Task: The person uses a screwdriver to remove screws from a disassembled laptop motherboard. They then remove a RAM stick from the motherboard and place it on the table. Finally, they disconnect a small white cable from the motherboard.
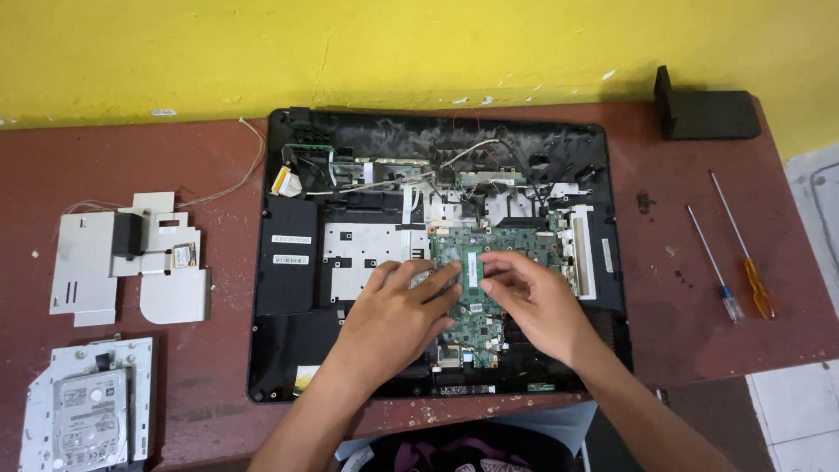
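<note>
Red table (131, 157) against a yellow wall (262, 44). Both hands (398, 310) (533, 301) pinch a memory stick (473, 275) on the laptop (288, 350) board; 2 screwdrivers (738, 262) right, drive (87, 419) left.

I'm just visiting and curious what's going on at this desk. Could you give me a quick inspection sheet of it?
Surface: reddish-brown table, scuffed and dusty.
Job's things: opened laptop base with green circuit board; a small green memory module sits on it.
Clutter: metal cover plates and a hard drive at left; two screwdrivers and a black block at right.
Fingers: left hand and right hand both pinch the module's ends.
Cables: thin loose wires trail from the base's upper left; ribbon cables inside.
Surroundings: yellow wall; tiled floor at right.
</note>
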